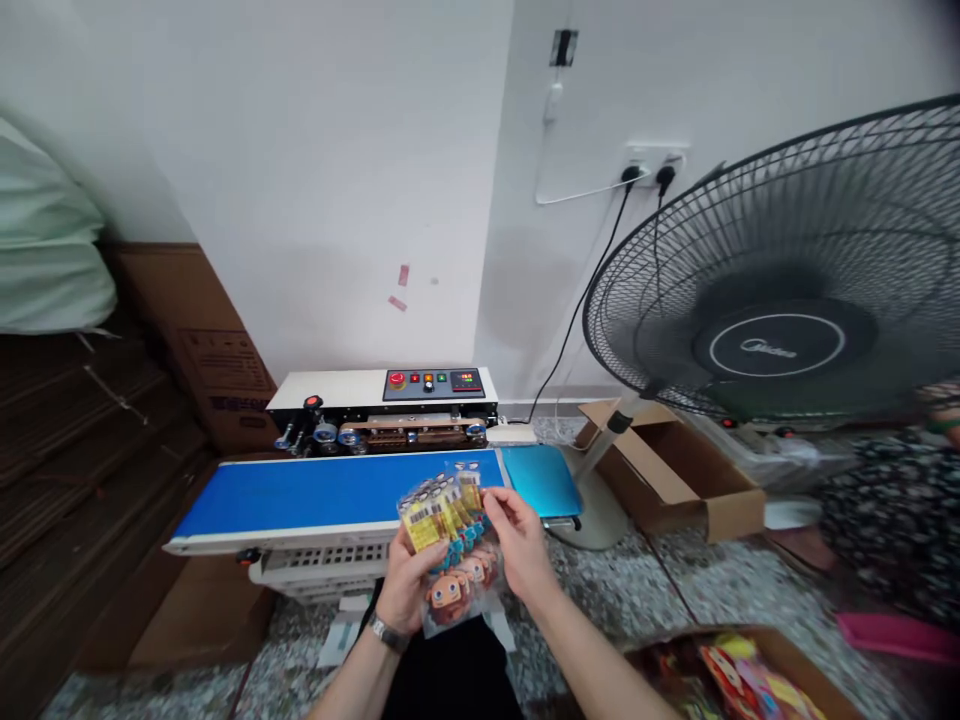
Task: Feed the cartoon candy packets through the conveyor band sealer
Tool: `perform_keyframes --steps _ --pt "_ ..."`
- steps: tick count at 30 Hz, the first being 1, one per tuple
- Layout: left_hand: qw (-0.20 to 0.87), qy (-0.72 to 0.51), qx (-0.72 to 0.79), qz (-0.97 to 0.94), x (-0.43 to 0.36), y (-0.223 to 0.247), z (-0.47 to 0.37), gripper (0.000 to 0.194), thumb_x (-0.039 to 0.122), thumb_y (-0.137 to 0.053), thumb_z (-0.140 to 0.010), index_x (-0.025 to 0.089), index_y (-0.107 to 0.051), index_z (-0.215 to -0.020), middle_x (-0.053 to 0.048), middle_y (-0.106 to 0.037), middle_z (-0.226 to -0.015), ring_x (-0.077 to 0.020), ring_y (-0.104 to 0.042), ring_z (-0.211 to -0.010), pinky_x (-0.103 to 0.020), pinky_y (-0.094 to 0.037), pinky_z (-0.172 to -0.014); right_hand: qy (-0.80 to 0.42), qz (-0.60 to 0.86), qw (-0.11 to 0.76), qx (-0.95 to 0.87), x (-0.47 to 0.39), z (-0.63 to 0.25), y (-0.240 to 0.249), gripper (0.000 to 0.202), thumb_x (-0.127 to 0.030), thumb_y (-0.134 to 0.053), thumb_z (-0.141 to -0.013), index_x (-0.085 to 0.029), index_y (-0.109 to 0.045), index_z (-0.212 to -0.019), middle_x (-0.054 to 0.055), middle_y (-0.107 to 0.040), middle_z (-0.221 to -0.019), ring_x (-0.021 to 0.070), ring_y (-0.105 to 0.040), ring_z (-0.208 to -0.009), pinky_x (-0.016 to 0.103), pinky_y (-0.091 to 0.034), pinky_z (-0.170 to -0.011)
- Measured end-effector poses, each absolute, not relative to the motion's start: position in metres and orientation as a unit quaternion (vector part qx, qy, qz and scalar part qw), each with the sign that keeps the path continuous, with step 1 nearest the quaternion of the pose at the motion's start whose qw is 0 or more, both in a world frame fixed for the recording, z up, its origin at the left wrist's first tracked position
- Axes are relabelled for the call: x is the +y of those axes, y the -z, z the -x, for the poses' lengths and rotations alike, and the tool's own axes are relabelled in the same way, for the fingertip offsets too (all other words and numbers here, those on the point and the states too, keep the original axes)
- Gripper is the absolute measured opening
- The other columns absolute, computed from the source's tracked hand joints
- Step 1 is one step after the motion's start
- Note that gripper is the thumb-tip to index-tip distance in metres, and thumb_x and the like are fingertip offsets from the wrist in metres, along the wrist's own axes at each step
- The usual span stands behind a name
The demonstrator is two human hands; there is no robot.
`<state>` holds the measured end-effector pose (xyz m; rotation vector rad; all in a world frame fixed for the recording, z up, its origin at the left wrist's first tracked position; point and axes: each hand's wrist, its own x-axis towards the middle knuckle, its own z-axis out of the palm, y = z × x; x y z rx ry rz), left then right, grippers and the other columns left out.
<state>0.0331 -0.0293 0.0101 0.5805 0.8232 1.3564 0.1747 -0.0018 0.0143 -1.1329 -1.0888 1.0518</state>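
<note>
Several clear plastic packets [448, 585] with yellow barcode labels and brown-haired cartoon faces are fanned out between my hands. My left hand [407, 582] grips the stack at its left side, thumb across the front. My right hand [516, 540] pinches the rightmost packet near its top edge. Just beyond the packets is the blue conveyor belt [292, 492] of a band sealing machine [352, 390], with rollers and a control panel whose display is lit. A shiny blue plate [541, 480] sits at the belt's right end, close to my right hand.
A large black fan [776, 345] stands at the right, before an opened cardboard box [667, 470]. Another box [787, 660] with colourful packets is at lower right. A white plastic basket [315, 570] sits under the belt. Part of another person in patterned clothing [892, 520] shows at far right.
</note>
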Motion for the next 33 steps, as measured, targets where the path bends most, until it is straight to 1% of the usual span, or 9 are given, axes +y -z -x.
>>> perform_keyframes --steps 6,10,13,19,23,26,28,30,33 --pt "0.662 -0.607 0.372 -0.235 -0.014 0.002 -0.028 0.039 0.015 -0.074 -0.055 0.016 -0.063 -0.093 -0.008 -0.072 -0.091 -0.0246 -0.066 -0.085 -0.036 -0.048 -0.081 -0.348 0.555 0.586 -0.476 0.034 -0.191 0.007 0.029 -0.044 -0.046 -0.082 -0.018 -0.057 -0.089 0.005 -0.062 -0.084 0.0178 -0.057 -0.078 0.027 -0.045 -0.068" --pt "0.658 -0.602 0.391 -0.228 -0.004 0.011 -0.018 0.041 0.014 -0.075 -0.055 0.016 -0.062 -0.094 -0.007 -0.072 -0.089 -0.0232 -0.066 -0.082 -0.035 -0.048 -0.078 -0.215 0.693 0.463 -0.508 0.081 -0.235 0.028 0.032 -0.042 -0.038 -0.083 -0.017 -0.058 -0.090 0.006 -0.065 -0.080 0.0186 -0.059 -0.072 0.026 -0.043 -0.063" --pt "0.658 -0.598 0.399 -0.223 0.004 0.015 -0.013 0.046 0.014 -0.075 -0.055 0.016 -0.061 -0.099 -0.007 -0.072 -0.090 -0.0233 -0.066 -0.082 -0.035 -0.048 -0.078 -0.165 0.765 0.372 -0.500 0.110 -0.257 0.040 0.029 -0.034 -0.039 -0.081 -0.016 -0.062 -0.088 0.007 -0.066 -0.078 0.0198 -0.059 -0.070 0.025 -0.040 -0.060" --pt "0.653 -0.603 0.401 -0.222 0.011 0.020 -0.015 0.047 0.012 -0.074 -0.057 0.015 -0.060 -0.102 -0.007 -0.072 -0.088 -0.0222 -0.066 -0.080 -0.033 -0.049 -0.075 -0.174 0.766 0.333 -0.522 0.142 -0.242 0.051 0.022 -0.025 -0.045 -0.078 -0.017 -0.065 -0.078 0.007 -0.067 -0.074 0.0186 -0.059 -0.069 0.024 -0.037 -0.059" --pt "0.647 -0.607 0.406 -0.216 0.015 0.019 -0.019 0.042 0.013 -0.073 -0.058 0.015 -0.060 -0.098 -0.007 -0.071 -0.090 -0.0219 -0.066 -0.081 -0.033 -0.049 -0.076 -0.187 0.734 0.336 -0.560 0.143 -0.217 0.044 0.021 -0.022 -0.050 -0.076 -0.018 -0.065 -0.091 0.006 -0.067 -0.078 0.0181 -0.060 -0.075 0.024 -0.039 -0.065" --pt "0.641 -0.614 0.406 -0.216 0.020 0.016 -0.021 0.039 0.013 -0.073 -0.058 0.015 -0.061 -0.095 -0.007 -0.071 -0.090 -0.0219 -0.066 -0.080 -0.033 -0.049 -0.075 -0.264 0.644 0.414 -0.586 0.125 -0.204 0.033 0.028 -0.031 -0.050 -0.079 -0.019 -0.060 -0.101 0.006 -0.066 -0.091 0.0181 -0.059 -0.082 0.025 -0.043 -0.069" --pt "0.633 -0.622 0.407 -0.216 0.022 0.015 -0.023 0.039 0.013 -0.074 -0.057 0.015 -0.061 -0.094 -0.007 -0.072 -0.088 -0.0215 -0.066 -0.079 -0.032 -0.050 -0.074 -0.383 0.550 0.465 -0.579 0.106 -0.198 0.024 0.032 -0.041 -0.044 -0.083 -0.019 -0.059 -0.101 0.006 -0.066 -0.089 0.0174 -0.060 -0.075 0.026 -0.045 -0.063" --pt "0.624 -0.629 0.409 -0.216 0.024 0.013 -0.026 0.040 0.012 -0.074 -0.055 0.014 -0.062 -0.093 -0.007 -0.072 -0.087 -0.0213 -0.066 -0.078 -0.031 -0.050 -0.073 -0.460 0.479 0.476 -0.577 0.086 -0.192 0.014 0.033 -0.045 -0.042 -0.084 -0.020 -0.059 -0.098 0.004 -0.066 -0.083 0.0162 -0.060 -0.068 0.026 -0.046 -0.058" --pt "0.619 -0.637 0.405 -0.216 0.025 0.012 -0.032 0.042 0.013 -0.075 -0.055 0.015 -0.062 -0.095 -0.007 -0.071 -0.089 -0.0217 -0.066 -0.078 -0.031 -0.050 -0.073 -0.404 0.467 0.484 -0.620 0.065 -0.186 0.003 0.026 -0.041 -0.050 -0.081 -0.020 -0.062 -0.090 0.002 -0.065 -0.082 0.0161 -0.059 -0.072 0.025 -0.045 -0.065"
